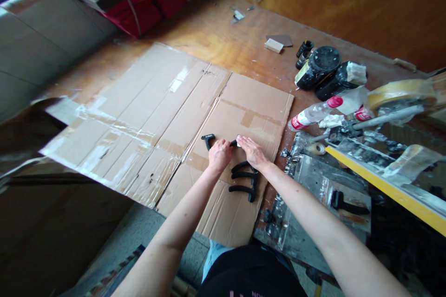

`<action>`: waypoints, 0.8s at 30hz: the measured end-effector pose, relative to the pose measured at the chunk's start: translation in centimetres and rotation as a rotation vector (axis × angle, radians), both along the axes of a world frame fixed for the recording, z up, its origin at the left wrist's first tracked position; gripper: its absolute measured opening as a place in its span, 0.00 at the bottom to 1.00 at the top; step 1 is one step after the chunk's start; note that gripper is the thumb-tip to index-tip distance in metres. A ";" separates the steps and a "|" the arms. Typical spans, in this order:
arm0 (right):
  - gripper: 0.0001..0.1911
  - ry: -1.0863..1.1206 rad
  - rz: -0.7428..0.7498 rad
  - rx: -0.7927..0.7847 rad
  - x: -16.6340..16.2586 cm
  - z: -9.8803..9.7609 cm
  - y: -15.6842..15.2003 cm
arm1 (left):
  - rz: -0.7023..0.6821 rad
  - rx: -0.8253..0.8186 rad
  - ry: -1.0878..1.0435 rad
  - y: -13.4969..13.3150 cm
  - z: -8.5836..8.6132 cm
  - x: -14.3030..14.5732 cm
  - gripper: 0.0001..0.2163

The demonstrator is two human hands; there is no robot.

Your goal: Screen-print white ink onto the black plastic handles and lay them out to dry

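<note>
My left hand is closed over the middle of a black plastic handle lying on the flattened cardboard sheet. My right hand presses its fingers together on the handle's right end, where something small and white shows at the fingertips. Three more black handles lie stacked on the cardboard just below my right wrist.
A plastic bottle with a red label lies right of the cardboard, beside black tubs and a tape roll. A messy glue-stained tray and yellow-edged board sit right. Red packs and stacked boards are far left.
</note>
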State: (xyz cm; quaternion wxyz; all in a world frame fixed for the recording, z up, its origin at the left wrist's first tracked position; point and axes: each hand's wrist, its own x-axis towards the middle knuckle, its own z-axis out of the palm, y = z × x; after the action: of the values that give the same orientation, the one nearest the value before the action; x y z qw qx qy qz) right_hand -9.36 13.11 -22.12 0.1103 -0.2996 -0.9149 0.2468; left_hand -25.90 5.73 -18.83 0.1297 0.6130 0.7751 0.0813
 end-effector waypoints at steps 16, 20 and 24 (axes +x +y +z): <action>0.27 0.692 -0.784 -0.817 6.6 3.3 -1.7 | -0.115 0.094 -0.212 -3.1 0.6 -1.5 0.12; 0.30 0.761 -0.833 -0.840 4.8 2.3 -0.3 | 0.454 0.157 0.005 -3.7 0.2 -4.0 0.20; 0.22 0.584 -0.704 -0.536 1.8 2.8 0.9 | 0.336 0.012 0.022 -2.0 -0.7 -4.2 0.14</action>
State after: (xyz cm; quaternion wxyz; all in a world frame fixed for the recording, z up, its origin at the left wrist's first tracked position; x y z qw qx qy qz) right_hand -7.53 13.99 -19.32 0.3562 -0.5253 -0.5948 0.4934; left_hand -30.11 3.71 -19.55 0.1023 0.4762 0.8677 0.0998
